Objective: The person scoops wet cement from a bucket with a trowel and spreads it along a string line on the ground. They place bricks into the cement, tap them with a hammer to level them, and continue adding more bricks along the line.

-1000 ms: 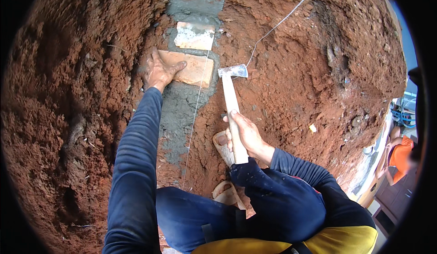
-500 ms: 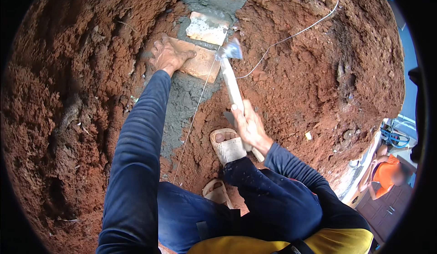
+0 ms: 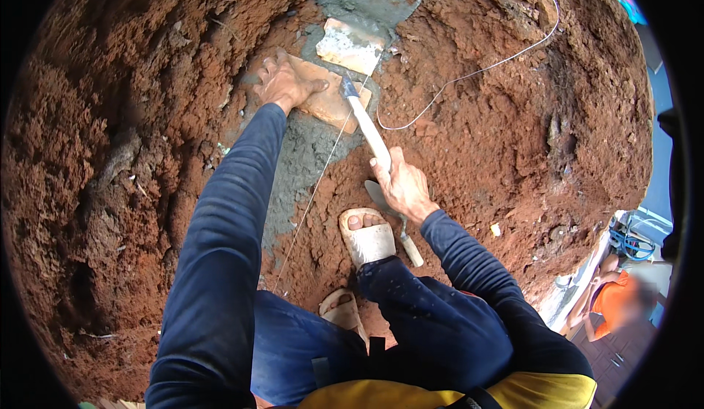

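Note:
My left hand (image 3: 284, 85) lies on the left part of an orange-brown brick (image 3: 323, 105), thumb and fingers spread. In my right hand (image 3: 403, 188) is a hammer (image 3: 372, 136), its pale handle gripped around the lower part. The dark hammer head is at the right part of the brick and appears to touch its top. Grey wet mortar (image 3: 306, 149) spreads on the near side of the brick. Just beyond lies a second, mortar-smeared brick (image 3: 350, 45). A thin taut string (image 3: 317, 182) runs past the brick's right end.
Beside my sandalled right foot (image 3: 367, 237) a trowel (image 3: 413, 251) lies on the soil, partly hidden by my right hand. Rough red earth (image 3: 499, 130) rises on both sides. A loose white cord (image 3: 469, 76) curves at the right. Another person in orange (image 3: 616, 303) is at the far right.
The hammer head, blurred and raised at the brick's right end before, has come down to the brick's top. My left hand stays on the brick. The view has shifted slightly.

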### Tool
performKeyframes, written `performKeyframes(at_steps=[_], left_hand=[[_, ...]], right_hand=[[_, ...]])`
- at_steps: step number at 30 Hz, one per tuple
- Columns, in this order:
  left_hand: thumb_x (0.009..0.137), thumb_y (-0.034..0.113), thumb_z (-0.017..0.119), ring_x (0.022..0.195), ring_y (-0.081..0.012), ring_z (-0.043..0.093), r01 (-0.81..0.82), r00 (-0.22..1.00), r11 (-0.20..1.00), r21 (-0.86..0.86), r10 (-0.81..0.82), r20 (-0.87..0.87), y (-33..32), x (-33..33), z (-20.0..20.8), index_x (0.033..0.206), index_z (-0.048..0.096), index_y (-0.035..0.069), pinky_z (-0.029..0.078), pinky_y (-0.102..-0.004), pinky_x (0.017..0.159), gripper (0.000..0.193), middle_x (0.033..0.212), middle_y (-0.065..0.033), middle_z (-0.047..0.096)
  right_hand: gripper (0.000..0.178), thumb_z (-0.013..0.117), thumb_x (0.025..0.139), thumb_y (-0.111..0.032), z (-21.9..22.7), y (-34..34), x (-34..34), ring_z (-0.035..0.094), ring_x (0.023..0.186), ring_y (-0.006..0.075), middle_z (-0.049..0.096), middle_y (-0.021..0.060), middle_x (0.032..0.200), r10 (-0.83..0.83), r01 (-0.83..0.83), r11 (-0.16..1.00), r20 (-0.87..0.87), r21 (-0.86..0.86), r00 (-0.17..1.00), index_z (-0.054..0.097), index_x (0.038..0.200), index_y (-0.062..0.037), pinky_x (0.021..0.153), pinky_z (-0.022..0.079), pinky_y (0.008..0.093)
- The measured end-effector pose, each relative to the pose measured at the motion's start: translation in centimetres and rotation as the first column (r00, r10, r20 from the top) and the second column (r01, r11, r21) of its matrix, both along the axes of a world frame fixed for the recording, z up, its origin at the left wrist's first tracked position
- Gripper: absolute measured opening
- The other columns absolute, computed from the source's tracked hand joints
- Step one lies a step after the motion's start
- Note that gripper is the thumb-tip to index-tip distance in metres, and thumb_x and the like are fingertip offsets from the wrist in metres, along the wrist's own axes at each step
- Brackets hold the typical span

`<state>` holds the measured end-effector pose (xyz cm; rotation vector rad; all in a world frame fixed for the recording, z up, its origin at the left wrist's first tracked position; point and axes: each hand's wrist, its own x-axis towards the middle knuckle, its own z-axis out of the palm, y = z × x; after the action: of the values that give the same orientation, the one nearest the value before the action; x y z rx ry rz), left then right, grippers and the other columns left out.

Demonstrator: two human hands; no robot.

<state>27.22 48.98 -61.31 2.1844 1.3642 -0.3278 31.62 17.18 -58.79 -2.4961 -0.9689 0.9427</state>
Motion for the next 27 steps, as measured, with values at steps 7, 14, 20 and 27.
performKeyframes(at_steps=[7,14,20,27], left_hand=[[0.089,0.045,0.079,0.139,-0.0397,0.057,-0.083,0.922,0.990,-0.116,0.121,0.369,3.4,-4.2,-2.9,0.160,0.044,0.004,0.045,-0.0463,0.116,0.088,0.150,-0.0277,0.058],[0.093,0.039,0.074,0.129,-0.0420,0.064,-0.059,0.952,0.998,0.019,0.051,0.302,3.5,-5.7,-4.4,0.138,0.067,0.000,0.049,-0.0441,0.112,0.060,0.139,-0.0276,0.066],[0.094,0.039,0.073,0.136,-0.0411,0.060,0.024,0.987,0.998,-0.051,-0.016,0.161,3.6,-5.4,-2.1,0.142,0.063,-0.002,0.046,-0.0452,0.116,0.064,0.145,-0.0289,0.061],[0.114,0.037,0.038,0.149,-0.0407,0.046,0.359,0.826,0.863,0.355,-0.471,0.309,-1.5,-18.9,-0.6,0.145,0.060,0.007,0.033,-0.0507,0.128,0.048,0.164,-0.0168,0.047]], right_hand=[[0.045,0.051,0.108,-0.051,2.2,2.0,1.1,0.070,0.068,0.0480,0.069,0.0253,0.072,0.014,-0.012,0.995,-0.012,0.097,1.000,0.047,0.114,-0.0068,0.064,0.054,0.0582],[0.061,0.048,0.107,-0.057,1.3,8.7,2.4,0.074,0.087,0.0493,0.074,0.0295,0.086,0.189,-0.196,0.977,0.084,0.082,0.978,0.053,0.129,-0.0005,0.082,0.059,0.0576],[0.058,0.052,0.106,-0.057,2.1,8.5,1.8,0.074,0.086,0.0459,0.074,0.0268,0.092,0.144,-0.150,0.987,0.087,0.061,0.986,0.055,0.127,-0.0032,0.079,0.058,0.0541],[0.047,0.057,0.106,-0.051,5.5,-12.3,-2.6,0.063,0.069,0.0295,0.061,0.0162,0.078,-0.314,0.329,0.940,-0.143,0.094,0.939,0.056,0.121,-0.0071,0.066,0.051,0.0463]])
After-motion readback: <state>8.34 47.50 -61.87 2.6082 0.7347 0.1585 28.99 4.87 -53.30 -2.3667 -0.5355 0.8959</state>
